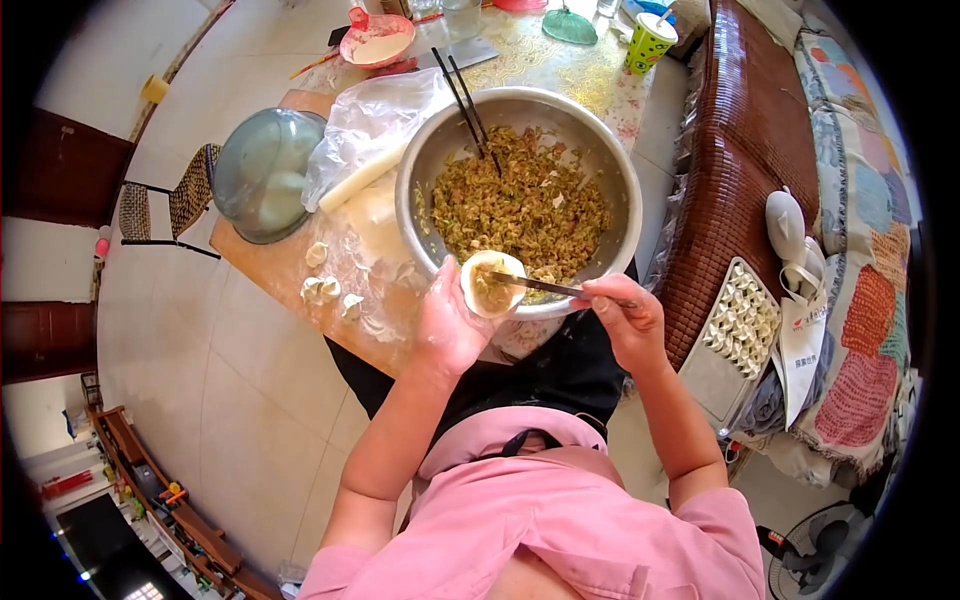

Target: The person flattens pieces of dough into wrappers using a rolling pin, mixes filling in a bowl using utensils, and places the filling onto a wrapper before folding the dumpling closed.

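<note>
Head view, only one: we see the left hand [450, 320] cupped palm-up, holding a round wrapper [492, 284] on its fingers, just at the near rim of the bowl [420, 170]. A dab of filling already sits in the wrapper's middle. The right hand [628, 318] is closed in a pinch on a flat stick [535, 286], which we read as a spreader though its shape is hard to tell. The stick's long axis runs nearly level, from the right hand leftward, and its tip rests on the filling in the wrapper. So the wrapper lies to the left of the right hand, slightly higher in frame, with the stick bridging the two; the hands themselves are apart, not touching. The left hand is the one nearer the bowl rim. The filling [520, 205] fills the bowl just beyond the wrapper. Chopsticks [462, 100] lean on the far rim, tips in the mix. On the board [270, 270] to the left we note a few folded dumplings [322, 288], a rolling pin [362, 178], a plastic bag [375, 115], and a domed lid [262, 172]. At right, a tray [712, 378] of finished dumplings rests on the sofa [735, 160].
</note>
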`<state>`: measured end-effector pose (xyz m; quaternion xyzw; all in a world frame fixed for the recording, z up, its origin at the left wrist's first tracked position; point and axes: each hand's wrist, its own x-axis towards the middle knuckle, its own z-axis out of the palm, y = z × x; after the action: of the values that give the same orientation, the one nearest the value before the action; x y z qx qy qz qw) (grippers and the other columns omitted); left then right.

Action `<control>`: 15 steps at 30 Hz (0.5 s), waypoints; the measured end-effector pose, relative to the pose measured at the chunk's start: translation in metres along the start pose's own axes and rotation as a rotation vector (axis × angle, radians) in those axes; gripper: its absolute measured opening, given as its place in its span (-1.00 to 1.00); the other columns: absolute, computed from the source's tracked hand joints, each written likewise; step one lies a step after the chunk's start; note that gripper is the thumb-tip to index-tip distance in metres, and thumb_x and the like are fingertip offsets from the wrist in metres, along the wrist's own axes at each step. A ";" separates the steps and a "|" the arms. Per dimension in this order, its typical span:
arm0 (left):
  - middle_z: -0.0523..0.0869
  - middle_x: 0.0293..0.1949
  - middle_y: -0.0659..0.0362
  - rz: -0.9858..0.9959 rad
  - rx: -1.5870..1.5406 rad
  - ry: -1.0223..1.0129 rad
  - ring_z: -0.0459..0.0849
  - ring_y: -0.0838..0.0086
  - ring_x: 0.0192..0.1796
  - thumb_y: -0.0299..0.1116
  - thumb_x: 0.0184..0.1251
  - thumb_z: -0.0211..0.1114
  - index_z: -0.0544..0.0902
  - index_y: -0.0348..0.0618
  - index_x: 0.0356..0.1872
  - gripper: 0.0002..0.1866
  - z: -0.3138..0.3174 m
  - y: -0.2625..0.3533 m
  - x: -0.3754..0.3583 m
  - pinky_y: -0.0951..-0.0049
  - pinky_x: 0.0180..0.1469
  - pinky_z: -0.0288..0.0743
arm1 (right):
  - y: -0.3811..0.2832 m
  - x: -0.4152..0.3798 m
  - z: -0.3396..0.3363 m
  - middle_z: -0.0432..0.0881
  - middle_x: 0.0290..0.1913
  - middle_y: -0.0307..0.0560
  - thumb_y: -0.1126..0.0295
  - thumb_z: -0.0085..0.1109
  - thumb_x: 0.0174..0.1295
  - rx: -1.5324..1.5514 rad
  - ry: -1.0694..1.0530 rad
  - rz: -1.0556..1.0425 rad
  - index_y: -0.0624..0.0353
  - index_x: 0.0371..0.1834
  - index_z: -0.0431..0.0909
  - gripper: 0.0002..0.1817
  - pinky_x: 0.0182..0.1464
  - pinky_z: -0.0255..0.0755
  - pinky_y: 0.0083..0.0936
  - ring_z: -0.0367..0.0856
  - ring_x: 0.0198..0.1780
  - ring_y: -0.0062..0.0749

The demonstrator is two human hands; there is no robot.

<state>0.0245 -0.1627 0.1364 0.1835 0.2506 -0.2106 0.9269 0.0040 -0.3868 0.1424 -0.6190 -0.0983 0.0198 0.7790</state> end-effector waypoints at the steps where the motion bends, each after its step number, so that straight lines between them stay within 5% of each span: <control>1: 0.54 0.13 0.01 0.003 -0.008 -0.008 0.50 0.18 0.20 0.01 0.54 -0.25 0.41 -0.22 0.17 -0.48 -0.001 0.000 0.001 0.10 0.26 0.36 | 0.002 0.002 -0.001 0.63 -0.20 -0.06 0.57 0.06 0.33 -0.121 -0.043 -0.065 0.30 -0.03 0.57 -0.80 -0.03 0.51 -0.52 0.64 -0.09 -0.39; 7: 0.56 0.11 -0.01 0.017 -0.053 0.012 0.51 0.17 0.19 -0.01 0.54 -0.23 0.42 -0.23 0.17 -0.49 -0.003 0.000 0.007 0.12 0.29 0.35 | 0.006 0.017 -0.005 0.68 -0.23 -0.02 0.61 0.12 0.24 -0.422 -0.114 -0.221 0.26 -0.13 0.63 -0.83 -0.10 0.52 -0.53 0.66 -0.18 -0.34; 13: 0.55 0.11 -0.02 0.017 -0.048 0.011 0.51 0.17 0.20 -0.02 0.54 -0.23 0.42 -0.25 0.17 -0.48 0.001 0.003 0.007 0.12 0.30 0.33 | 0.011 0.029 -0.012 0.69 -0.20 -0.02 0.58 0.13 0.26 -0.633 0.131 -0.319 0.27 -0.11 0.60 -0.83 -0.10 0.54 -0.52 0.68 -0.15 -0.33; 15: 0.56 0.11 -0.01 0.022 -0.044 0.023 0.51 0.18 0.20 -0.02 0.54 -0.23 0.42 -0.25 0.17 -0.48 0.005 0.003 0.006 0.12 0.30 0.33 | 0.013 0.022 -0.008 0.69 -0.20 -0.03 0.56 0.11 0.29 -0.397 0.168 -0.223 0.29 -0.07 0.58 -0.82 -0.10 0.55 -0.52 0.68 -0.14 -0.35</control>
<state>0.0327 -0.1641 0.1379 0.1685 0.2639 -0.1926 0.9300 0.0278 -0.3879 0.1308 -0.7448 -0.1031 -0.1377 0.6448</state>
